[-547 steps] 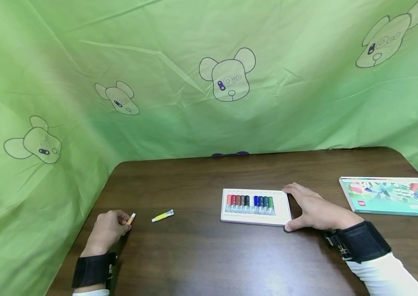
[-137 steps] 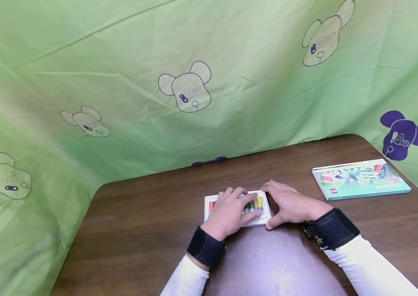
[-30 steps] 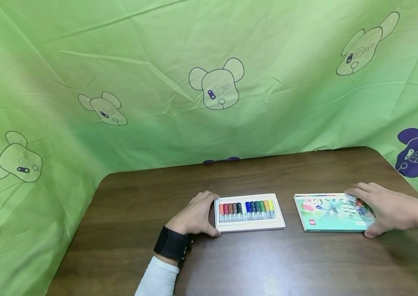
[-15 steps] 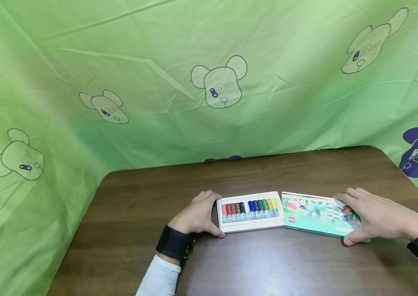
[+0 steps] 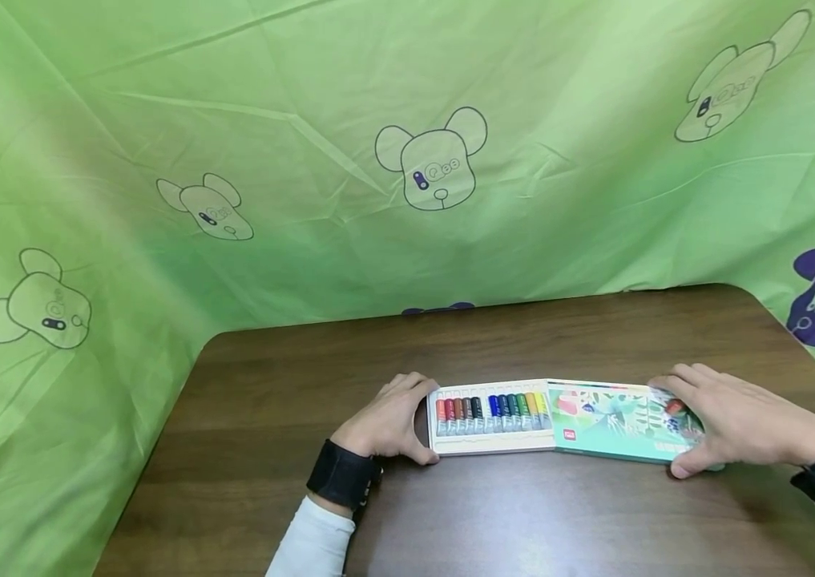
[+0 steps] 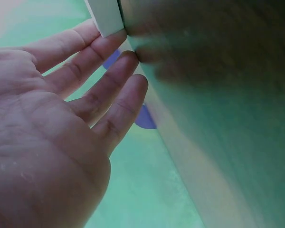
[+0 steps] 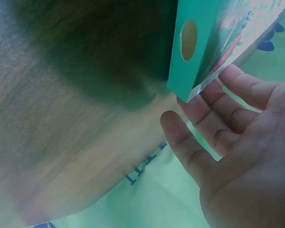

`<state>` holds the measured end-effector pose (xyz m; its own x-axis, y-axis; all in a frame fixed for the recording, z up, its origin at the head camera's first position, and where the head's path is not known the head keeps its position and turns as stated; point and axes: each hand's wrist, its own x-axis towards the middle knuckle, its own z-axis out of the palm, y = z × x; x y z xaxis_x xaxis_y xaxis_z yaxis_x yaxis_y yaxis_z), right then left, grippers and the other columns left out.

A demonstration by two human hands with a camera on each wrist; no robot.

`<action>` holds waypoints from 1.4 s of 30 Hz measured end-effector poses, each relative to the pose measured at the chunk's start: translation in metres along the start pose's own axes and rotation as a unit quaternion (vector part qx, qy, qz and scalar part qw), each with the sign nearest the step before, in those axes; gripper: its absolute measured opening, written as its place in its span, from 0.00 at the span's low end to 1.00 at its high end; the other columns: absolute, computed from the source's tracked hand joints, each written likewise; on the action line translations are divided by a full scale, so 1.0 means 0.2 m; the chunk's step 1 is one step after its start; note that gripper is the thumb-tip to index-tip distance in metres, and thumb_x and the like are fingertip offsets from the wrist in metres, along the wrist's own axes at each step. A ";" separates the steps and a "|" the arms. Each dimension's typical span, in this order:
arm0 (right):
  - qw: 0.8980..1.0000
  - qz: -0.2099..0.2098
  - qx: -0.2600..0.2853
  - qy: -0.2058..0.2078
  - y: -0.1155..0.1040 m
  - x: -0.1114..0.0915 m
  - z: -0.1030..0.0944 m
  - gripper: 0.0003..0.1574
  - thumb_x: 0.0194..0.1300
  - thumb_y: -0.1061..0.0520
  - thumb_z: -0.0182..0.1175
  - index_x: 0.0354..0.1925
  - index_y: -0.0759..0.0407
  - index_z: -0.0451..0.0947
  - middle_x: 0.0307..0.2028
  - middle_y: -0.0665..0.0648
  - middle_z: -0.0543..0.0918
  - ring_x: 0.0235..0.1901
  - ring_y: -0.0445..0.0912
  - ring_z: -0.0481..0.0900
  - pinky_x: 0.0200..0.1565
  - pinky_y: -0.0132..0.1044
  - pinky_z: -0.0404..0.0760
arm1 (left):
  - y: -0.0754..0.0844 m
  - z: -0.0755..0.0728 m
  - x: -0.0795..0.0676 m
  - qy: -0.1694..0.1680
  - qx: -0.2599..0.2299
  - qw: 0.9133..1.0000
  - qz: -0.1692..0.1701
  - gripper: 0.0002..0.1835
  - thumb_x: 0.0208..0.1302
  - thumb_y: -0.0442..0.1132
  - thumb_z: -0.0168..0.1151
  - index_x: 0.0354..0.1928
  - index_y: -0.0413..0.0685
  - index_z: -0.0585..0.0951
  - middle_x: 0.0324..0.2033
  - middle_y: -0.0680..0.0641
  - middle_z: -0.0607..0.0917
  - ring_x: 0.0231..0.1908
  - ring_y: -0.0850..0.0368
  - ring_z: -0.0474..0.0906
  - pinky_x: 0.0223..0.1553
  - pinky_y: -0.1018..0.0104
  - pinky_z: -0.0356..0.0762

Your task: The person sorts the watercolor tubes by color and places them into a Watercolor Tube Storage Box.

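Note:
In the head view, a white tray (image 5: pixel 482 445) lies on the table, holding several small paint tubes (image 5: pixel 459 410) in a row, from red through black and blue to yellow. My left hand (image 5: pixel 387 421) grips its left end, thumb at the near corner and fingers at the far one. The tray's right end meets the left end of a teal printed paint box (image 5: pixel 616 421), slightly angled to it. Across the box's right end, my right hand (image 5: pixel 732 421) holds on with thumb in front and fingers behind. The right wrist view shows the box's end panel (image 7: pixel 178 71) with an oval hole.
The brown wooden table (image 5: pixel 292 385) carries both things near its middle and right. Behind it and along the left side hangs a green cloth (image 5: pixel 306 264) printed with cartoon heads.
Earlier, two loose tubes lay at the left; they are now in the tray. Over the last second my right hand has brought the box leftward against the tray's right end.

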<state>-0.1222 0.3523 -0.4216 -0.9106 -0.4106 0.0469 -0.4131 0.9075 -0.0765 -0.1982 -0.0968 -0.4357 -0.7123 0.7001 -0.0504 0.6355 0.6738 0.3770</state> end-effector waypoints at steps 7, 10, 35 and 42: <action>0.998 -0.025 -0.002 0.049 0.01 0.01 0.02 0.67 0.23 0.13 0.59 0.55 0.54 0.73 0.42 0.38 0.70 0.42 0.37 0.68 0.41 0.42 0.74 | 0.00 -0.02 -0.01 -0.006 0.004 1.000 -0.002 0.49 0.31 0.59 0.75 0.61 0.50 0.71 0.56 0.54 0.73 0.58 0.56 0.65 0.61 0.58 0.63; 0.998 -0.031 -0.001 0.051 0.02 0.01 0.03 0.66 0.24 0.13 0.59 0.54 0.53 0.73 0.40 0.36 0.69 0.41 0.35 0.67 0.40 0.40 0.74 | 0.00 -0.01 -0.01 -0.008 0.005 1.000 -0.003 0.49 0.31 0.59 0.75 0.61 0.50 0.71 0.56 0.54 0.73 0.58 0.56 0.65 0.61 0.59 0.63; 0.994 -0.079 0.048 0.061 0.02 0.01 0.08 0.62 0.30 0.21 0.66 0.56 0.57 0.71 0.46 0.38 0.70 0.46 0.32 0.61 0.47 0.26 0.63 | 0.04 0.03 -0.01 -0.001 0.011 1.000 -0.012 0.51 0.29 0.62 0.75 0.60 0.49 0.72 0.54 0.56 0.74 0.55 0.60 0.66 0.59 0.62 0.64; 0.994 -0.073 0.051 0.066 0.00 0.01 0.08 0.63 0.31 0.20 0.66 0.58 0.57 0.71 0.50 0.42 0.72 0.48 0.31 0.60 0.48 0.26 0.63 | 0.04 0.02 -0.02 0.000 0.006 1.000 -0.018 0.52 0.28 0.63 0.76 0.61 0.49 0.72 0.55 0.56 0.74 0.57 0.59 0.66 0.61 0.62 0.63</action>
<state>-0.1236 0.3498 -0.4379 -0.8345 -0.5155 0.1945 -0.5455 0.8226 -0.1602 -0.1899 -0.0929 -0.4356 -0.7350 0.6751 -0.0634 0.6131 0.7016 0.3631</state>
